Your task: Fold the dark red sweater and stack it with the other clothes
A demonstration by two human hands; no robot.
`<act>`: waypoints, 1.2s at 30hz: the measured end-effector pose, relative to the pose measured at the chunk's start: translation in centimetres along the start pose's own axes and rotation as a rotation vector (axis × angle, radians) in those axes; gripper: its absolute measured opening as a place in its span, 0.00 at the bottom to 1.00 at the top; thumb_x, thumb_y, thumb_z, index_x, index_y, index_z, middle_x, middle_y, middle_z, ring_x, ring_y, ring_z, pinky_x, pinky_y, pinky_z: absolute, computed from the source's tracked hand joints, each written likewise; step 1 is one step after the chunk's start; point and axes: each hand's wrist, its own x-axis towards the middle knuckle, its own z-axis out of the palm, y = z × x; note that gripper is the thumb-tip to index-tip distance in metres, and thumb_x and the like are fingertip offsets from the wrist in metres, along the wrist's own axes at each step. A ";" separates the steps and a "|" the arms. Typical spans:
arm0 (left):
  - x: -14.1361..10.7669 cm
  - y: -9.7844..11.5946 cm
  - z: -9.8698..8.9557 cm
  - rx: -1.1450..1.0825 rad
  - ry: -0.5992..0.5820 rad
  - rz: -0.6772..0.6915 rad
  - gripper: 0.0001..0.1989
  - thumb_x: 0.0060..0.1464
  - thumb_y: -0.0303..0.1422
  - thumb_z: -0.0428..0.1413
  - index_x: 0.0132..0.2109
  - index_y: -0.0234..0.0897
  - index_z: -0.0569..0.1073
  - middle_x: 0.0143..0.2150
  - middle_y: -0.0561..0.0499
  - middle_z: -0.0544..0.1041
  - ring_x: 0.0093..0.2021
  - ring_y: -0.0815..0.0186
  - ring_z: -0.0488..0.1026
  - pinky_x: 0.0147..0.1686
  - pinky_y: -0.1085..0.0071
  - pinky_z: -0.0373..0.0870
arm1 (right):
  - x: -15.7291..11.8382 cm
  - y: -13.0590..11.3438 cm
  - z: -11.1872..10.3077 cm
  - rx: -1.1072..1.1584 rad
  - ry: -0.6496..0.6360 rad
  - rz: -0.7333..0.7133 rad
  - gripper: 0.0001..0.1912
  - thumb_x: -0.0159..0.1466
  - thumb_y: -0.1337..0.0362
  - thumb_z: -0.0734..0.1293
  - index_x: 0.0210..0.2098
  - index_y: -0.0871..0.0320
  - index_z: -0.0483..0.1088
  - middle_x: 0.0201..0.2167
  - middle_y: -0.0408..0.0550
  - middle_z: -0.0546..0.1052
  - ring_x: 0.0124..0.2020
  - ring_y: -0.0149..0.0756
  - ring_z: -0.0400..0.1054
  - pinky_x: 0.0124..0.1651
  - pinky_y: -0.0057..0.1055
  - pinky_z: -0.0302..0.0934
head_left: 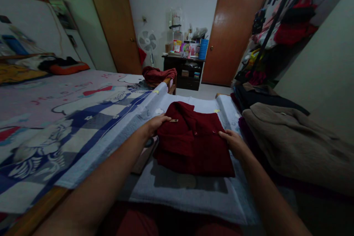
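A dark red buttoned garment (pixel 204 151), folded into a rough rectangle, is in front of me over a pale blue cloth (pixel 179 193). My left hand (pixel 156 123) pinches its left edge, close to a small light tag (pixel 174 120). On the opposite side, my right hand (pixel 232 141) grips the right edge near a button, thumb on top. The garment casts a shadow on the cloth below its near edge. Under its left side a flat brownish item (pixel 143 160) partly shows; I cannot make out what it is.
To the left is a bed with a patterned sheet (pixel 91 118). On the right lie a grey-brown folded garment (pixel 293 140) and dark clothes (pixel 271 99). A reddish cloth bundle (pixel 157 76) rests on the bed's corner. Farther back stand a fan (pixel 148 40) and a dark cabinet (pixel 179 72).
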 end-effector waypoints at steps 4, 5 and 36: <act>3.3 2.6 -0.7 0.183 -0.171 -0.141 0.20 0.41 0.27 0.62 0.46 0.35 0.73 0.38 0.47 0.81 0.33 0.62 0.78 0.35 0.68 0.74 | -3.5 2.4 0.4 0.167 0.010 0.072 0.19 0.52 0.53 0.73 0.33 0.57 0.65 0.26 0.41 0.72 0.21 0.26 0.65 0.22 0.23 0.57; 4.2 3.0 -0.8 0.227 -0.210 -0.162 0.21 0.41 0.27 0.62 0.46 0.36 0.73 0.39 0.47 0.81 0.34 0.61 0.78 0.36 0.67 0.74 | -4.3 3.0 0.6 0.198 -0.009 0.090 0.20 0.52 0.53 0.73 0.35 0.57 0.65 0.28 0.42 0.74 0.23 0.28 0.67 0.24 0.24 0.60; 9.4 -10.8 3.3 1.257 -0.169 0.555 0.22 0.54 0.43 0.58 0.56 0.50 0.71 0.67 0.49 0.62 0.69 0.53 0.49 0.66 0.51 0.28 | -2.1 7.4 7.1 -1.153 -0.136 -0.522 0.28 0.67 0.54 0.59 0.65 0.51 0.57 0.69 0.46 0.53 0.69 0.46 0.42 0.68 0.49 0.38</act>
